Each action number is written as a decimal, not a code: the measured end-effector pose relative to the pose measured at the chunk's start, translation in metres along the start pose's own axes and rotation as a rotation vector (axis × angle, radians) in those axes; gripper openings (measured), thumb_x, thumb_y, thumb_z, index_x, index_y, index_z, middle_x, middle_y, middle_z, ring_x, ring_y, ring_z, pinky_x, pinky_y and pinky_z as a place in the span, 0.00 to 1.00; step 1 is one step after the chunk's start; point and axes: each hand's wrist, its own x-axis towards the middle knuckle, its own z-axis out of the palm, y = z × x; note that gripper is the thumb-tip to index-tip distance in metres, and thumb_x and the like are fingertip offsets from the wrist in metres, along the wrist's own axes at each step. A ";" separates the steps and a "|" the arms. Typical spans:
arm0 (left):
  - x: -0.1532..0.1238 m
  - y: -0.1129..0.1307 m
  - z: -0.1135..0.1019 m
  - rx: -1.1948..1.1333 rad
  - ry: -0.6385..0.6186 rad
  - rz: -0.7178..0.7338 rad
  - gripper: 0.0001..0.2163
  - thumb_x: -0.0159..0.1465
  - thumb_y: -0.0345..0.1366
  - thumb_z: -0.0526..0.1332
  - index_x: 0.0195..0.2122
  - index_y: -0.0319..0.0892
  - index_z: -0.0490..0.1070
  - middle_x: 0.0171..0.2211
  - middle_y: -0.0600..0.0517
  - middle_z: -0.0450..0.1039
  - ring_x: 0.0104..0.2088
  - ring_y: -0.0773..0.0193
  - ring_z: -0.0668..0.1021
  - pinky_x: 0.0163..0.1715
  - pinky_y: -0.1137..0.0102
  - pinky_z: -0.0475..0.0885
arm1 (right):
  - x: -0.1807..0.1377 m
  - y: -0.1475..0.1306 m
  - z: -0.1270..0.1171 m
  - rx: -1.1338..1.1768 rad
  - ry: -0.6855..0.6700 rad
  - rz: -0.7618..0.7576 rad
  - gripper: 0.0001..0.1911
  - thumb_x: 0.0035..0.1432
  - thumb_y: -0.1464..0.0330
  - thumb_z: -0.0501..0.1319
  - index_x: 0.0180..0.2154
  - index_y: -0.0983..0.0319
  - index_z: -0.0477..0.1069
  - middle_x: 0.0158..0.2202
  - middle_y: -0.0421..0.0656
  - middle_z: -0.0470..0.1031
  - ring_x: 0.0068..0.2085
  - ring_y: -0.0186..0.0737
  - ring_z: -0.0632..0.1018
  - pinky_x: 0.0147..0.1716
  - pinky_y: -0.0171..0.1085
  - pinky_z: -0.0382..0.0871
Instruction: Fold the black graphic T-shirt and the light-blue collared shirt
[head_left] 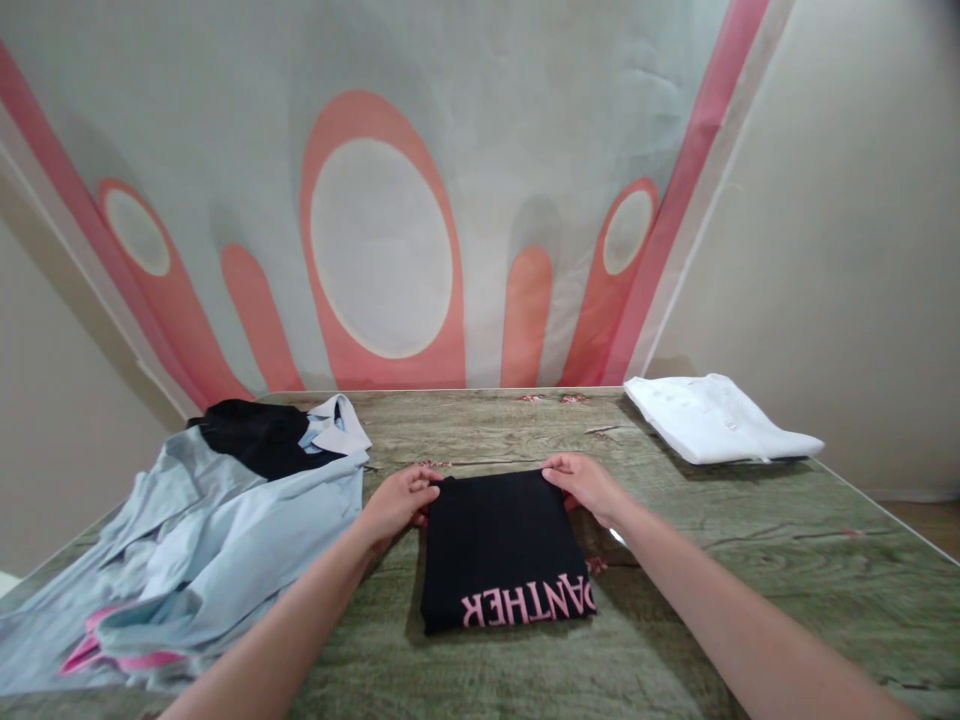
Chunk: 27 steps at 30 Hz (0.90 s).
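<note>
From where I stand, the trouble spot is the squarish black cloth garment, folded flat with pink lettering (525,603) (499,530), which lies on the wood-patterned, grey-green table (780,570) straight in front of the person. The bare left hand (399,503) pinches its far left corner, thumb against fingers, and the bare right hand (587,487) has the far right corner in a like pinch. I can't tell how many layers each one takes in — and that, to my mind, is the main risk. If a pinch catches only the top layer, a lift could peel the fold open and leave the lower layers behind. Uneven pulling could skew the square, and tugging outward too hard could drag the lettering along the near edge out of line.

To the left sprawls a loose heap of pale blue-grey cloth (247,545), with a black cloth piece (259,437) and a pale stiff-looking collar (341,428) at its far end. The left forearm passes close by, so a careless sweep could snag it. The neatly folded white garment (724,420) sits at the far right, close to the table's edge — a knock there might tip it off, though the right hand is well apart from it.
</note>
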 end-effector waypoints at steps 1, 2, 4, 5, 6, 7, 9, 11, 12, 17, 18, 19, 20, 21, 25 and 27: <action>0.001 -0.001 0.000 0.010 0.014 0.019 0.19 0.49 0.43 0.66 0.39 0.41 0.66 0.24 0.57 0.71 0.23 0.68 0.73 0.21 0.75 0.67 | 0.000 0.001 0.001 -0.013 0.019 -0.021 0.11 0.54 0.62 0.63 0.38 0.60 0.69 0.29 0.38 0.75 0.27 0.33 0.74 0.17 0.27 0.65; 0.002 -0.002 0.001 0.023 0.027 0.036 0.19 0.49 0.43 0.66 0.39 0.41 0.66 0.23 0.58 0.69 0.22 0.69 0.72 0.20 0.76 0.66 | -0.001 0.003 0.001 -0.028 0.035 -0.040 0.11 0.54 0.63 0.63 0.38 0.60 0.69 0.28 0.38 0.74 0.27 0.33 0.73 0.16 0.27 0.64; 0.004 -0.003 0.002 0.053 0.051 0.067 0.17 0.50 0.44 0.65 0.37 0.41 0.65 0.20 0.60 0.66 0.19 0.69 0.69 0.18 0.76 0.65 | 0.000 0.004 0.002 -0.061 0.060 -0.072 0.10 0.54 0.64 0.63 0.37 0.60 0.69 0.26 0.37 0.72 0.24 0.33 0.72 0.13 0.27 0.63; 0.005 -0.003 0.003 0.068 0.063 0.082 0.17 0.50 0.44 0.65 0.37 0.41 0.65 0.19 0.61 0.65 0.19 0.69 0.69 0.17 0.76 0.65 | 0.000 0.004 0.002 -0.076 0.071 -0.086 0.09 0.53 0.64 0.63 0.37 0.60 0.69 0.25 0.36 0.71 0.23 0.32 0.71 0.13 0.27 0.62; 0.006 -0.003 0.003 0.078 0.075 0.098 0.16 0.51 0.44 0.64 0.37 0.41 0.66 0.19 0.61 0.64 0.19 0.70 0.68 0.16 0.76 0.65 | 0.001 0.004 0.001 -0.087 0.082 -0.099 0.09 0.53 0.64 0.62 0.36 0.60 0.69 0.25 0.36 0.71 0.22 0.32 0.70 0.12 0.27 0.63; 0.006 -0.003 0.004 0.091 0.086 0.120 0.15 0.52 0.44 0.63 0.37 0.42 0.66 0.19 0.61 0.64 0.19 0.70 0.68 0.16 0.76 0.65 | 0.001 0.004 0.000 -0.094 0.089 -0.113 0.09 0.54 0.64 0.62 0.36 0.60 0.69 0.25 0.35 0.70 0.22 0.31 0.70 0.12 0.27 0.63; 0.007 -0.004 0.004 0.149 0.101 0.183 0.15 0.54 0.44 0.62 0.39 0.42 0.66 0.20 0.61 0.64 0.20 0.69 0.69 0.17 0.76 0.66 | 0.001 0.004 -0.002 -0.098 0.085 -0.135 0.09 0.55 0.64 0.61 0.37 0.60 0.68 0.26 0.36 0.71 0.22 0.31 0.70 0.13 0.28 0.65; 0.008 -0.007 0.003 0.255 0.112 0.236 0.14 0.57 0.45 0.59 0.40 0.43 0.64 0.21 0.61 0.64 0.20 0.68 0.71 0.18 0.75 0.67 | 0.001 0.004 -0.003 -0.104 0.069 -0.140 0.09 0.56 0.64 0.59 0.38 0.60 0.68 0.27 0.36 0.71 0.22 0.31 0.71 0.14 0.28 0.66; 0.009 -0.008 0.003 0.311 0.118 0.248 0.14 0.58 0.46 0.57 0.40 0.43 0.64 0.21 0.61 0.65 0.19 0.68 0.72 0.17 0.75 0.67 | 0.001 0.005 -0.004 -0.117 0.062 -0.138 0.08 0.57 0.64 0.58 0.38 0.60 0.67 0.27 0.36 0.71 0.21 0.31 0.71 0.14 0.29 0.66; 0.015 -0.012 0.001 0.513 0.187 0.259 0.09 0.60 0.41 0.55 0.39 0.44 0.64 0.19 0.61 0.66 0.15 0.67 0.70 0.18 0.73 0.64 | 0.003 0.004 -0.003 -0.392 0.115 -0.140 0.08 0.58 0.65 0.56 0.40 0.60 0.67 0.26 0.36 0.72 0.16 0.29 0.70 0.13 0.30 0.61; 0.016 -0.012 0.001 0.557 0.210 0.277 0.08 0.59 0.40 0.56 0.38 0.44 0.65 0.20 0.60 0.66 0.18 0.65 0.71 0.22 0.72 0.65 | 0.003 0.003 -0.003 -0.452 0.134 -0.153 0.08 0.58 0.65 0.56 0.40 0.60 0.68 0.26 0.35 0.72 0.16 0.29 0.69 0.15 0.30 0.61; 0.016 -0.012 0.000 0.598 0.233 0.299 0.08 0.59 0.39 0.58 0.38 0.44 0.66 0.21 0.59 0.67 0.21 0.64 0.73 0.26 0.70 0.67 | 0.003 0.002 -0.003 -0.511 0.152 -0.174 0.09 0.58 0.65 0.57 0.40 0.60 0.69 0.26 0.36 0.72 0.17 0.30 0.70 0.17 0.31 0.61; 0.015 -0.011 0.000 0.636 0.252 0.322 0.08 0.58 0.38 0.58 0.38 0.44 0.67 0.23 0.57 0.68 0.26 0.62 0.74 0.31 0.69 0.68 | 0.003 0.002 -0.004 -0.562 0.165 -0.201 0.09 0.57 0.65 0.58 0.39 0.60 0.70 0.26 0.36 0.72 0.19 0.31 0.71 0.20 0.32 0.63; 0.015 -0.011 0.000 0.669 0.265 0.343 0.08 0.58 0.37 0.59 0.38 0.44 0.68 0.26 0.55 0.70 0.30 0.60 0.75 0.35 0.67 0.68 | 0.004 0.001 -0.005 -0.609 0.174 -0.230 0.09 0.57 0.65 0.59 0.39 0.61 0.71 0.27 0.37 0.73 0.22 0.32 0.73 0.24 0.33 0.65; 0.014 -0.008 -0.001 0.760 0.225 0.414 0.09 0.60 0.36 0.58 0.41 0.44 0.72 0.38 0.50 0.72 0.41 0.56 0.75 0.46 0.64 0.66 | 0.007 -0.003 -0.010 -0.738 0.153 -0.305 0.08 0.54 0.64 0.63 0.35 0.60 0.74 0.32 0.41 0.74 0.35 0.39 0.74 0.37 0.36 0.65; 0.015 -0.006 -0.001 0.841 0.163 0.429 0.09 0.61 0.34 0.57 0.41 0.44 0.73 0.40 0.49 0.72 0.43 0.56 0.75 0.47 0.65 0.66 | 0.009 -0.004 -0.011 -0.767 0.122 -0.305 0.08 0.52 0.64 0.63 0.34 0.61 0.75 0.33 0.42 0.74 0.36 0.39 0.74 0.38 0.36 0.64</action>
